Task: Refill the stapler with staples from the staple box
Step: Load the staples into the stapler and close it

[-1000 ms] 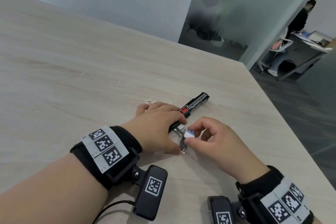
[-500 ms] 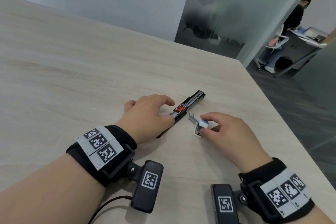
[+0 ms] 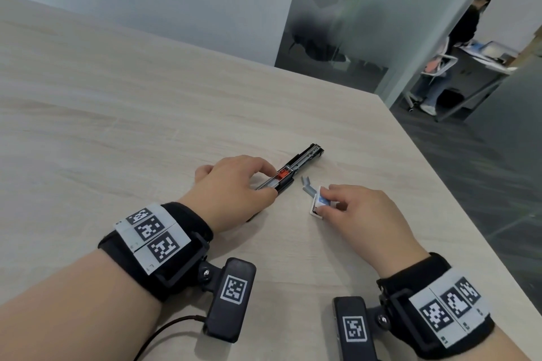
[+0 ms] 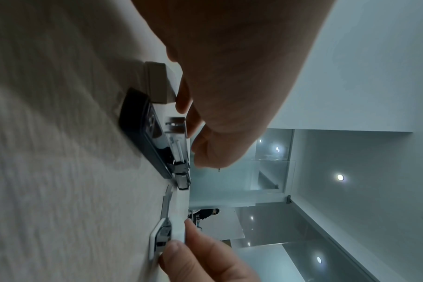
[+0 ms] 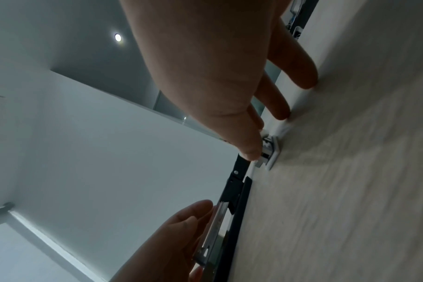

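The black stapler (image 3: 296,163) lies opened flat on the table, its metal magazine and an orange pusher showing. My left hand (image 3: 269,182) pinches the magazine's near end between thumb and index finger; the left wrist view shows the stapler (image 4: 152,141) under those fingers. To its right sits the small white and blue staple box (image 3: 318,205), held by my right hand (image 3: 325,199) between thumb and fingers. A grey staple strip (image 3: 308,186) sticks out of the box's far end onto the table. The right wrist view shows the staple box (image 5: 270,148) open, metal inside.
A small pale box (image 4: 157,84) lies beside the stapler's rear end, under my left hand. The table's right edge (image 3: 445,196) runs close past my right hand. Beyond a glass door a person (image 3: 466,23) stands at a desk.
My right hand has carried the staple box to the right, away from the stapler. My left hand has shifted from lying over the stapler to pinching its magazine.
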`<action>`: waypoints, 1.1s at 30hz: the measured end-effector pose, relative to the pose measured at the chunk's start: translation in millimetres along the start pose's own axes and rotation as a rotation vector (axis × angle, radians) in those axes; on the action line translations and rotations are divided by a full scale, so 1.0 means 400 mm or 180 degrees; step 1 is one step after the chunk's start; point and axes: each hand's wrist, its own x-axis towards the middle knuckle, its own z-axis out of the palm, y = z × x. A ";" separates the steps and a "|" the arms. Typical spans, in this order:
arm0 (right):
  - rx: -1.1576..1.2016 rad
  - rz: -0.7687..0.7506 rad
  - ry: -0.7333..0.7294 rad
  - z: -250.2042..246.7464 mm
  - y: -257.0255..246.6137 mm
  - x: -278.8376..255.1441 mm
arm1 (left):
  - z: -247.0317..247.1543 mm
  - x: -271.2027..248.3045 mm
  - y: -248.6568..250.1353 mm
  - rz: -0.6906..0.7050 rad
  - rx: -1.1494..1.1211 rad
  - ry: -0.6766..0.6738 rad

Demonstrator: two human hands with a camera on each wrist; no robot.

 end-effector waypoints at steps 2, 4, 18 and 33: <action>0.0149 0.0055 -0.0012 0.006 0.007 0.005 | 0.000 -0.001 0.000 -0.0012 -0.0022 -0.0015; 0.0201 0.0082 -0.0033 0.011 0.015 0.010 | 0.001 -0.002 0.001 -0.0010 -0.0034 -0.0003; 0.0705 0.0340 0.0136 -0.023 0.065 0.039 | 0.001 0.001 0.000 0.0081 -0.0009 -0.0004; -0.1028 -0.0747 0.0325 0.014 -0.039 0.074 | -0.011 -0.007 0.008 0.0157 -0.0069 0.0090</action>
